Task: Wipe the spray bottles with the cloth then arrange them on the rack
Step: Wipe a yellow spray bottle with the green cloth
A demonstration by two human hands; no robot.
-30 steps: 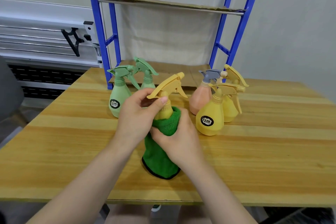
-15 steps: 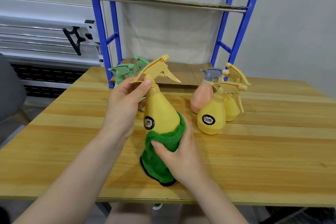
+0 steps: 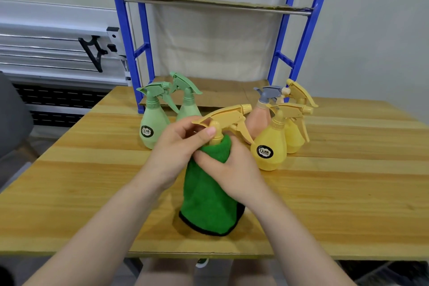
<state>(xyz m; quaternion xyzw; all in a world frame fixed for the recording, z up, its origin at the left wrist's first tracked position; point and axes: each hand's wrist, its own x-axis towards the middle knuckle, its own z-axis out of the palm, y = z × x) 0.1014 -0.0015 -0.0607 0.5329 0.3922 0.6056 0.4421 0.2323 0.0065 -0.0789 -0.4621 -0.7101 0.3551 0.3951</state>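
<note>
A yellow spray bottle (image 3: 226, 118) stands at the middle of the wooden table (image 3: 336, 193), its body wrapped in a green cloth (image 3: 206, 202). My left hand (image 3: 176, 148) grips its neck just below the trigger head. My right hand (image 3: 232, 167) holds the cloth around the bottle's body. Two green bottles (image 3: 153, 123) stand behind on the left. A pink bottle (image 3: 261, 118) with a grey trigger and two more yellow bottles (image 3: 271, 146) stand on the right.
The blue metal rack (image 3: 125, 37) rises behind the table, with a cardboard-lined upper shelf (image 3: 209, 2) and a lower cardboard shelf (image 3: 220, 93) at table height. A grey chair (image 3: 11, 118) sits at the far left. White metal rails run along the left wall.
The yellow bottle, lifted half out of the cloth a moment ago, has sunk back down. My right hand has slid the cloth up to its neck, covering the body and label.
</note>
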